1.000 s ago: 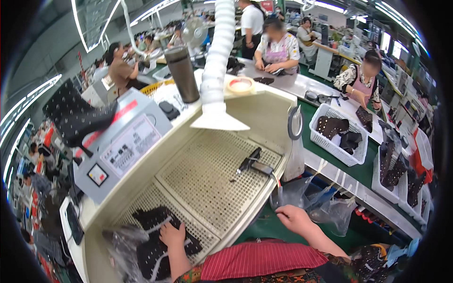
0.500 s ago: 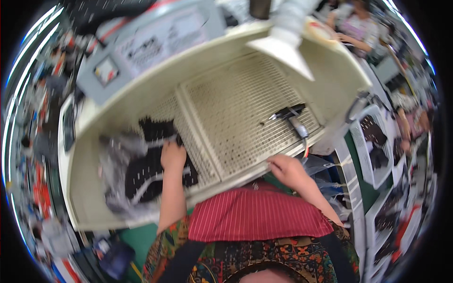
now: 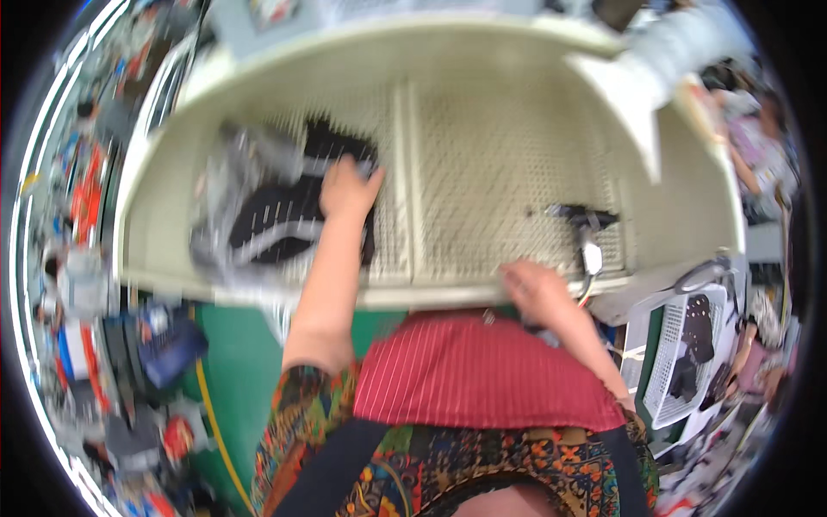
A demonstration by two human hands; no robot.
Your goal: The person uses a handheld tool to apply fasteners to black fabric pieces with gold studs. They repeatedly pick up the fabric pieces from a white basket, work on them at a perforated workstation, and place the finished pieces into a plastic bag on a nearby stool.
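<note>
We look down on a wide cream-coloured workbench with raised side walls (image 3: 689,207) and a perforated metal grille top (image 3: 508,164); the bench fills the upper half of the view, and its front lip runs just above our red pinstriped apron (image 3: 474,379); a white cone-shaped extraction hood (image 3: 633,103) hangs over the right part of the grille.

On the left part of the bench lies a heap of black cut shoe-upper pieces with pale edging (image 3: 276,224), partly on crumpled clear plastic wrapping (image 3: 233,164); the heap's long axis runs roughly left to right along the bench, the pale curved edge facing the front lip; blur hides finer detail.

Our left hand (image 3: 349,188) reaches forward onto the right end of that heap, fingers spread flat and pressing on the black pieces; we cannot tell whether they pinch anything.

Our right hand (image 3: 538,289) rests at the front edge of the bench, fingers loosely curled and holding nothing that we can see; just beyond it a small black-and-silver hand tool (image 3: 586,224) lies on the grille.

A white slotted plastic basket of dark pieces (image 3: 680,345) stands to the right, below the bench.
</note>
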